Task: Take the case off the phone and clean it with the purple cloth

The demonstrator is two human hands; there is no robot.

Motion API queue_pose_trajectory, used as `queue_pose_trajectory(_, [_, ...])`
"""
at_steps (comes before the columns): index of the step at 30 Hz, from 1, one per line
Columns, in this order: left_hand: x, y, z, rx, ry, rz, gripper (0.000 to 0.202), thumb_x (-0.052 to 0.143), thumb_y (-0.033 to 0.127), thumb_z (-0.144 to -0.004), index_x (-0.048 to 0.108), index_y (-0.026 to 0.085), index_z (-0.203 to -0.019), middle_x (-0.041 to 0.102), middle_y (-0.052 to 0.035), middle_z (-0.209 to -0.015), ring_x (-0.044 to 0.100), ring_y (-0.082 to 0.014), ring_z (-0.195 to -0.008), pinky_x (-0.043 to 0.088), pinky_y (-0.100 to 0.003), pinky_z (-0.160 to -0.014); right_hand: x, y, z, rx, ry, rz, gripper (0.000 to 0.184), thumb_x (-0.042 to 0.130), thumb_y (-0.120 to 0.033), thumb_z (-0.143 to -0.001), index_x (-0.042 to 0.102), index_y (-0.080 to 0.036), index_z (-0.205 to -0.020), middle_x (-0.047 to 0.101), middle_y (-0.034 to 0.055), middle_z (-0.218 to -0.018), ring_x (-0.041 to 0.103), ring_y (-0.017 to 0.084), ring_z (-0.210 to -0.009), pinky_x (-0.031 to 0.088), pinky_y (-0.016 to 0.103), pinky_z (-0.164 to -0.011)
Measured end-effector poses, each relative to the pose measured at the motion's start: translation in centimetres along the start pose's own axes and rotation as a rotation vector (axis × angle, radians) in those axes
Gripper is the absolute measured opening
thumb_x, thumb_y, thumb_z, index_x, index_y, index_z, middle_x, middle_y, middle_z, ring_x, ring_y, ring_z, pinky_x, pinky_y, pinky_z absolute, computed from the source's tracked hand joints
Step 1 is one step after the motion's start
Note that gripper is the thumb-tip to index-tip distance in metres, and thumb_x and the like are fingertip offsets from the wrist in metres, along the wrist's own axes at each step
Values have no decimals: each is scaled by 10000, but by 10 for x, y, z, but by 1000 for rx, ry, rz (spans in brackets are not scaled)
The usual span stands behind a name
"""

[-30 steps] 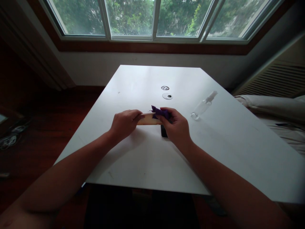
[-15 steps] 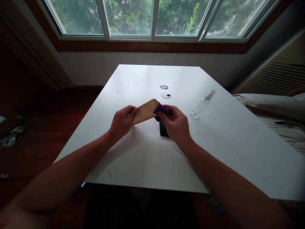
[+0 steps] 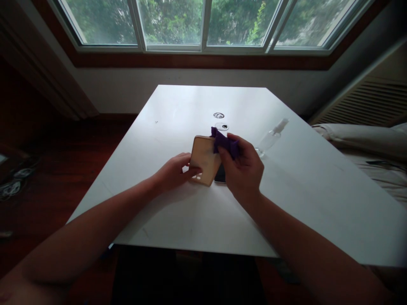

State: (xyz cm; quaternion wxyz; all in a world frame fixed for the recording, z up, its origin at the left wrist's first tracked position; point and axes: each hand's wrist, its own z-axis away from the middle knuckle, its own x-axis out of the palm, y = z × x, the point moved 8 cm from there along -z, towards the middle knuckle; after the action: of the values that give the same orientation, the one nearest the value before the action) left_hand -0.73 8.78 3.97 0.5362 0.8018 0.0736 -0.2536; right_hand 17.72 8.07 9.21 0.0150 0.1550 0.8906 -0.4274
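Note:
My left hand (image 3: 174, 173) grips the lower end of a tan phone case (image 3: 203, 159) and holds it tilted up above the white table (image 3: 178, 212). Pinched in my right hand (image 3: 243, 171) is a purple cloth (image 3: 225, 144), pressed against the case's upper right corner. A black phone (image 3: 220, 174) lies flat on the table under my hands, mostly hidden by the case and my right hand.
A clear spray bottle (image 3: 270, 137) lies on its side on the table to the right of my hands. Two round cable-hole covers (image 3: 220, 120) sit further back. A window runs along the far wall; bedding lies at the right.
My left hand has turned the case from edge-on and level to upright, its broad face toward me. My right hand with the cloth rose from the case's end to its upper corner.

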Motion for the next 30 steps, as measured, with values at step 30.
queue_pose_trajectory(30, [-10,-14,0,-108,65,-165,334,640,462,-915,716,155,-810,682,-25,-767,592,-154,-690,411,-247,-608,23,21,3,110,-243,23,303,710,-397,-882,660,-236,-1135,720,30,-1002,688,215,-894,575,373,-820])
